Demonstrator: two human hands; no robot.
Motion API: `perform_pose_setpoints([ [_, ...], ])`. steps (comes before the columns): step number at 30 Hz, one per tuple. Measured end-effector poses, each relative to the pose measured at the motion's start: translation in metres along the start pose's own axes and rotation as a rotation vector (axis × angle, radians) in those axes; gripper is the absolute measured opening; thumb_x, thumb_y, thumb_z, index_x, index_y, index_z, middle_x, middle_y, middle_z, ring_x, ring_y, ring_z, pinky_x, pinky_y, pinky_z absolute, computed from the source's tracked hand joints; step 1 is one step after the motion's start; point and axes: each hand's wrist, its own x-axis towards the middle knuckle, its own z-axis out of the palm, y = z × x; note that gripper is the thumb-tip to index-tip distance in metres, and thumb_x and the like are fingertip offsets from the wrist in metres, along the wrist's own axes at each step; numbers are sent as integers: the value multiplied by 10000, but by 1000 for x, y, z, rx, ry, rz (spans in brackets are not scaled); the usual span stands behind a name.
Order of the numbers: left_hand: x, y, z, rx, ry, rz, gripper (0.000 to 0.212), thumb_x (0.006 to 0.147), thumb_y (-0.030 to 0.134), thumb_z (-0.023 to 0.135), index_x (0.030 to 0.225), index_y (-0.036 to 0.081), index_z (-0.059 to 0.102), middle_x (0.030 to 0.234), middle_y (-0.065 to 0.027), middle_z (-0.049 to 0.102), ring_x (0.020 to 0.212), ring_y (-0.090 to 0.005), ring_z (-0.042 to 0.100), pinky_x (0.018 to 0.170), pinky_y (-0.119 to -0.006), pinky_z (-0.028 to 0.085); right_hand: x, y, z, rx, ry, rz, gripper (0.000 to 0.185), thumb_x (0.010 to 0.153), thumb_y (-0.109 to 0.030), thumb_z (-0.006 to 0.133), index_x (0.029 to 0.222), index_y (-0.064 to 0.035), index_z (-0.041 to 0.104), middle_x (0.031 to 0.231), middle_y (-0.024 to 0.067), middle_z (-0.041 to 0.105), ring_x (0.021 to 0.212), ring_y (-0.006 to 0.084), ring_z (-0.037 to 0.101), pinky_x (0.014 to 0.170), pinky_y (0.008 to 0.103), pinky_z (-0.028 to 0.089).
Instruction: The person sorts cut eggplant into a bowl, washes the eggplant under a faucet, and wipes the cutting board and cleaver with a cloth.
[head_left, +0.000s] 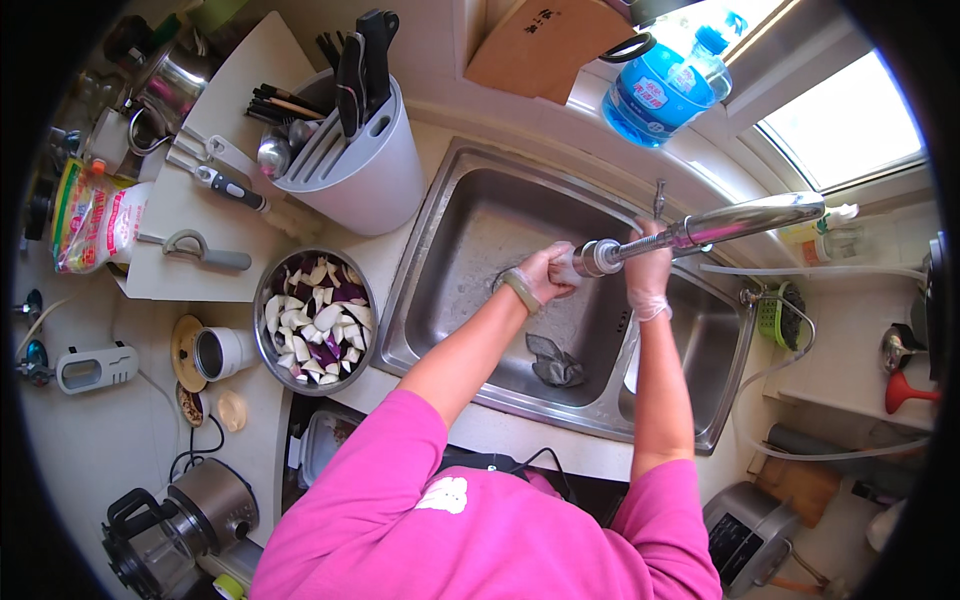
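Note:
My left hand (546, 271), in a clear plastic glove with a green band at the wrist, is over the large sink basin (480, 225), right at the outlet of the chrome faucet (600, 257). Its fingers are partly hidden there, so a grip cannot be made out. My right hand (649, 266), gloved too, reaches behind the spout beside the faucet's lever (659, 199). The spout covers part of it. A wet grey cloth (553, 361) lies in the basin below my left hand.
Left of the sink stands a steel bowl of cut eggplant (319, 322). Behind it are a grey knife-and-utensil holder (360, 172) and a white board with peelers (217, 255). A blue detergent bottle (652, 97) stands on the sill. The smaller basin (705, 337) is at right.

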Motion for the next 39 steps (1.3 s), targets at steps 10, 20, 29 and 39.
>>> perform_pose_setpoints([
  [10, -19, 8, 15, 67, -79, 64, 218, 822, 283, 516, 969, 129, 566, 913, -53, 606, 876, -223, 557, 782, -447, 416, 62, 30, -17, -1200, -434, -539, 438, 802, -121, 384, 1215, 20, 417, 1344, 99, 361, 1304, 219, 238, 1094, 382, 126],
  [20, -72, 40, 10, -59, -26, 187, 100, 792, 178, 550, 843, 97, 520, 669, -2, 524, 587, -128, 459, 633, -338, 419, 78, 34, -52, -919, -357, -314, 461, 730, -14, 480, 1189, -54, 463, 1262, 117, 446, 1207, 292, 375, 1013, 413, 286],
  [29, -107, 31, 33, 165, -66, 116, 281, 804, 156, 528, 1046, 15, 505, 852, -89, 593, 711, -150, 552, 696, -276, 472, -78, -17, 26, 511, -694, -46, 877, 561, -104, 769, 1317, -41, 327, 1336, 162, 356, 1249, 276, 318, 1016, 357, 278],
  [39, -131, 15, -33, 658, 463, 175, 537, 822, 339, 545, 1267, 90, 377, 1301, -98, 387, 1220, -245, 334, 974, -358, 275, -104, -59, 18, 637, -587, 358, 304, 664, 50, 473, 961, 25, 531, 851, 65, 581, 812, 130, 553, 729, 244, 444],
])
